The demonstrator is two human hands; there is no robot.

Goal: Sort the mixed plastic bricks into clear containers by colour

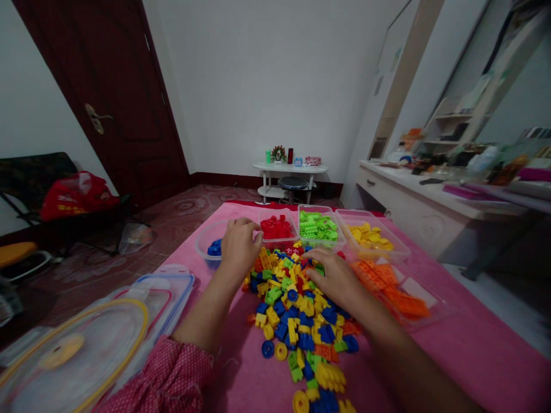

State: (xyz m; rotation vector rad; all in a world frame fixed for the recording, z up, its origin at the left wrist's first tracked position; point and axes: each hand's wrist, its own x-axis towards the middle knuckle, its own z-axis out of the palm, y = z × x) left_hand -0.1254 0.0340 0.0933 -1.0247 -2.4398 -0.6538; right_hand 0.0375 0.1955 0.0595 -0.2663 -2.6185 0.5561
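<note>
My left hand [240, 245] hovers between the round clear bowl [202, 244] with blue bricks [214, 248] and the clear box of red bricks [276, 227]. Its fingers are bent and pressed together near the red box's edge; anything in them is hidden. Over the far part of a mixed pile of toy building bricks [297, 304] lies my right hand [331, 272], thumb and fingers apart, fingertips among the bricks. The pile holds yellow, blue, green, red and orange pieces, with a few small wheels [267, 349] at its near edge.
Behind the pile stand boxes of green bricks [318, 226] and yellow bricks [371, 236]. Orange bricks [390, 287] lie in a clear box at right. Clear lids [99, 344] are stacked at left. Pink cloth [241, 367] covers the table. A white dresser [413, 201] stands at right.
</note>
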